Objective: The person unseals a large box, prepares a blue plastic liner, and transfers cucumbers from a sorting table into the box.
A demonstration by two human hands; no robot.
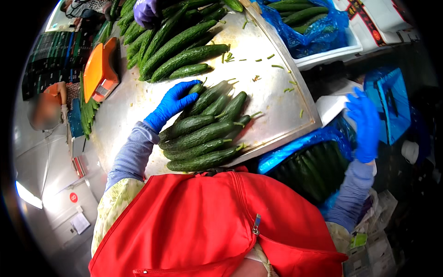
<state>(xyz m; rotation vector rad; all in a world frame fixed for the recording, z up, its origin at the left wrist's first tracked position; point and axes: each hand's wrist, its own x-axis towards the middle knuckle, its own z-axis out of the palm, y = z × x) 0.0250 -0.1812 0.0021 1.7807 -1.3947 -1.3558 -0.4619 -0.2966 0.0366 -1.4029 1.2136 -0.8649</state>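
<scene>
My left hand (176, 104), in a blue glove, is closed around a green cucumber (196, 89) at the top of a small pile. Its thumb and fingers wrap the stem end, and much of the cucumber is hidden. Beside it on the metal table lie several more cucumbers (200, 133), stems pointing right. My right hand (363, 124), also blue-gloved, hangs off the table to the right with its fingers apart and nothing visible in it. Below and left of that hand, a container lined with blue plastic film (297, 145) holds dark green cucumbers (315, 168) laid side by side.
Cut stems (277, 66) are scattered on the metal table (277, 104). A purple-gloved hand of another person (145, 12) touches a larger cucumber heap (180, 45). An orange scale (100, 71) stands left. At right are a white foam box (332, 54) and a blue basket (389, 104).
</scene>
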